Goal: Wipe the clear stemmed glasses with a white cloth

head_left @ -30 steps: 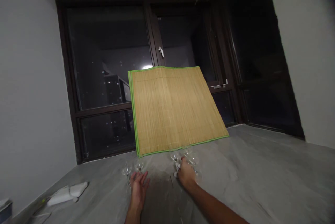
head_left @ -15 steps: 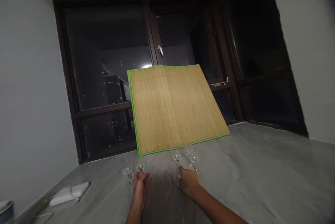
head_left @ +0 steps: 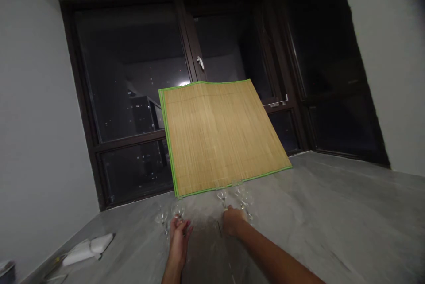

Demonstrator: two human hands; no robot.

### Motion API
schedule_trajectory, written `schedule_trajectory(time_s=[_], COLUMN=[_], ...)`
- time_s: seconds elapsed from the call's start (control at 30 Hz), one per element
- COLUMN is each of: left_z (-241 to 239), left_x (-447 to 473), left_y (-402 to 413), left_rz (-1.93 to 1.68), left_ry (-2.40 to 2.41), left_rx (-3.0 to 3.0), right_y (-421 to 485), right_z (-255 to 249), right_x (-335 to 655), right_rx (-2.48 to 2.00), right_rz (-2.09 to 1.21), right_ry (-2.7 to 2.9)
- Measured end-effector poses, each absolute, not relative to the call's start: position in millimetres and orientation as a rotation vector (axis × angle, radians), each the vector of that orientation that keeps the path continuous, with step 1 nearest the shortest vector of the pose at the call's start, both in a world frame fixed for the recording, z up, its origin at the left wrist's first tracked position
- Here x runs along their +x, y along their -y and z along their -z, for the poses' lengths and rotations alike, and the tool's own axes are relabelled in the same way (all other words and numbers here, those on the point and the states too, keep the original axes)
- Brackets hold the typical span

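Several small clear stemmed glasses stand on the grey marbled surface (head_left: 305,213). My left hand (head_left: 179,230) is closed round the stem of one stemmed glass (head_left: 179,210), its bowl showing above the fingers. Just left of it stands another stemmed glass (head_left: 162,218), apart from the hand. My right hand (head_left: 234,221) grips low on the stem of a third glass (head_left: 222,194); its fingertips are partly hidden behind the hand. Close by on the right is a pair of similar glasses (head_left: 245,200), overlapping in view.
A folded bamboo mat (head_left: 222,138) with green edging leans against the dark-framed window (head_left: 133,75) behind the glasses. At the left lie a white bundle (head_left: 88,248) with a cord and a partly visible container (head_left: 7,271). Walls rise on both sides.
My right hand has moved slightly forward and left, along with the glass in it. My left hand is almost unmoved. The camera view has shifted a little.
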State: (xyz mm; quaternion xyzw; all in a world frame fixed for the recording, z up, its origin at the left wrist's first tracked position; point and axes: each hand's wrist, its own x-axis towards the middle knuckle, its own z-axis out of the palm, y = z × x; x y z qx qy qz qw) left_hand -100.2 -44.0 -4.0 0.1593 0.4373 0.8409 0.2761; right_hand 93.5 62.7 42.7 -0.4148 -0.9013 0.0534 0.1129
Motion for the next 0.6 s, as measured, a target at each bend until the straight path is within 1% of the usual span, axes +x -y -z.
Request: schedule_trajectory(time_s=[0.17, 0.3, 0.6], left_z=[6, 4, -2], left_x=[-101, -99, -78], left_y=[43, 40, 45], left_rz=[-2.242, -2.199, -2.052], left_ry=[-1.205, -1.328, -1.554], left_rx=[0.455, 0.47, 0.718], right_y=[-52, -42, -55], right_z=[-39, -30, -26], right_x=[101, 111, 124], right_rx=[-1.197, -1.138, -0.746], right_rz=[-0.121, -0.122, -0.386], right_ry=[2.578, 2.524, 2.442])
